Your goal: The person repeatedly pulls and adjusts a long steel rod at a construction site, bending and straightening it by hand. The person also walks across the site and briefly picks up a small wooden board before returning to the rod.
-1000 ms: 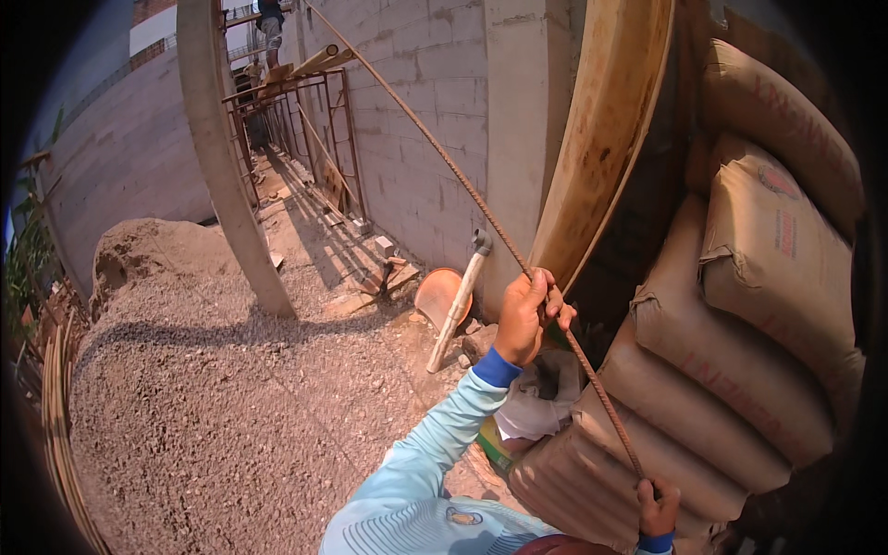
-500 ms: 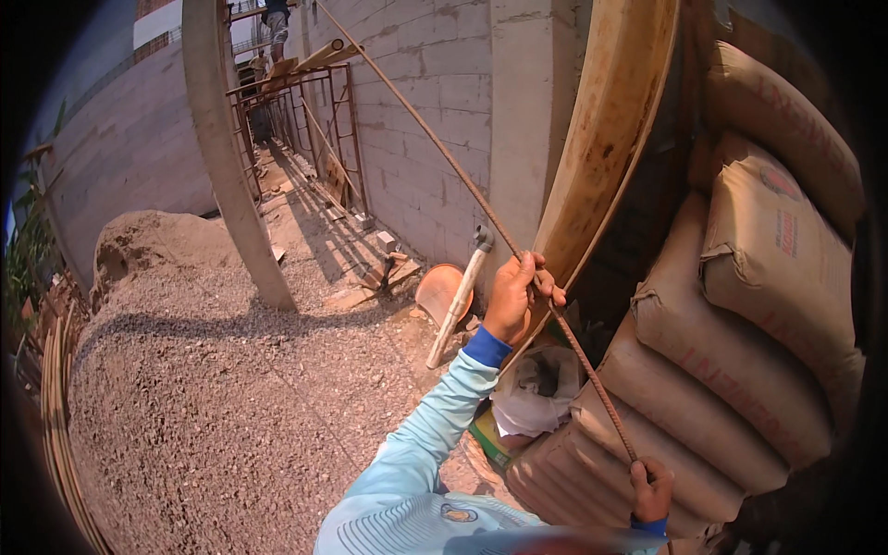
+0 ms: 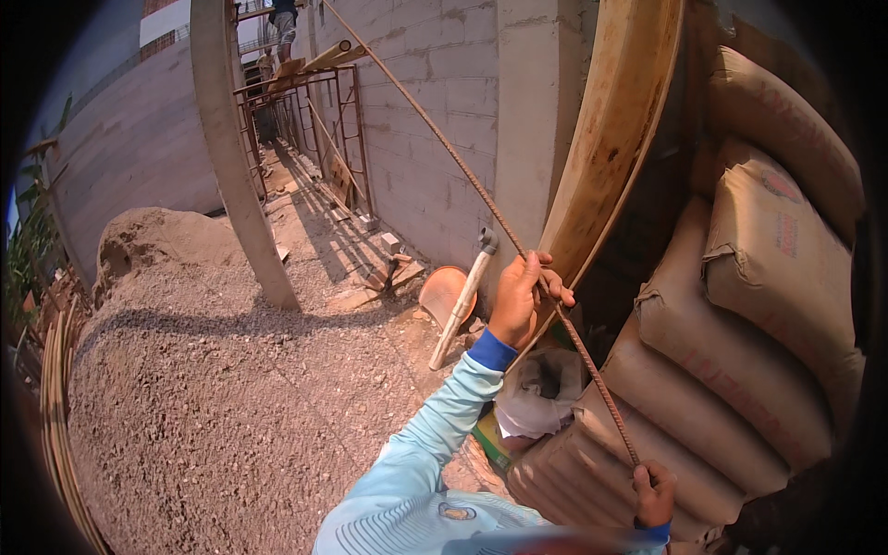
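A long, thin, rusty rebar rod [image 3: 599, 387] slants across the view, from beside my body at the lower right up toward the far block wall. My left hand [image 3: 525, 303] grips it around its visible middle, thumb along the top and fingers curled about it. Lower down, near the stacked bags, my right hand [image 3: 655, 495] is closed around the rod's near part. The rod's near end is mostly hidden by that hand and my sleeve. Its far end runs up to the top edge of the view.
Several brown paper sacks [image 3: 731, 388] are piled at the right, beside a curved-looking timber board [image 3: 615, 129]. A hammer-like tool with a pale handle [image 3: 460, 310] leans by an orange bowl [image 3: 442, 291]. Gravel [image 3: 231, 407] covers the left; scaffolding [image 3: 356, 139] and people stand far off.
The view has shifted very slightly, so the surroundings sit a little farther right. Both hands keep their hold on the rebar rod.
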`<action>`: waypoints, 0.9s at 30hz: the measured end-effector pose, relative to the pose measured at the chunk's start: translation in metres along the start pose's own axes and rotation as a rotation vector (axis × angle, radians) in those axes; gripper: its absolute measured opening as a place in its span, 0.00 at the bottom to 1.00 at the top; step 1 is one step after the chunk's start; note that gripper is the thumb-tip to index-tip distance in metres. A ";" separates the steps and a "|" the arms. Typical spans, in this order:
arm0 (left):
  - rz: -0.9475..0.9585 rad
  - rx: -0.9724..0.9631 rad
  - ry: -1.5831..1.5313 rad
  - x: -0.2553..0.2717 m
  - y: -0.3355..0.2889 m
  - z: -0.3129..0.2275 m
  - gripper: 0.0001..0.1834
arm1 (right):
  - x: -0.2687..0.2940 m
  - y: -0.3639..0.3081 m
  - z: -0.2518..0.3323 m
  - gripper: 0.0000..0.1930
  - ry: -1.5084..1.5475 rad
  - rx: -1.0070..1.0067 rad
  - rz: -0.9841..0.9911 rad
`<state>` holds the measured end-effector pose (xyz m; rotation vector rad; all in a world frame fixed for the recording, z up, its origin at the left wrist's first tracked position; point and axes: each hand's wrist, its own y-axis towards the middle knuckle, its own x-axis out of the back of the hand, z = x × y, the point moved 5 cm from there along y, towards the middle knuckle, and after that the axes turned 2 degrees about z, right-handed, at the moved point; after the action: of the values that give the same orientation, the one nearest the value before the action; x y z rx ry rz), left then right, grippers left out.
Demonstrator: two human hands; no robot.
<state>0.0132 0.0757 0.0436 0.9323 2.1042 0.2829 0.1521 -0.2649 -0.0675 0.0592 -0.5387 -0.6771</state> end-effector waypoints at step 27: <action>0.546 -0.152 1.056 -0.048 -0.190 0.211 0.10 | -0.157 0.201 0.167 0.14 0.527 -0.231 0.674</action>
<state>0.0912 -0.1143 -0.1578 1.4429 2.6029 1.4555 0.0845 0.0083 0.0499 -0.1536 0.0461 -0.0450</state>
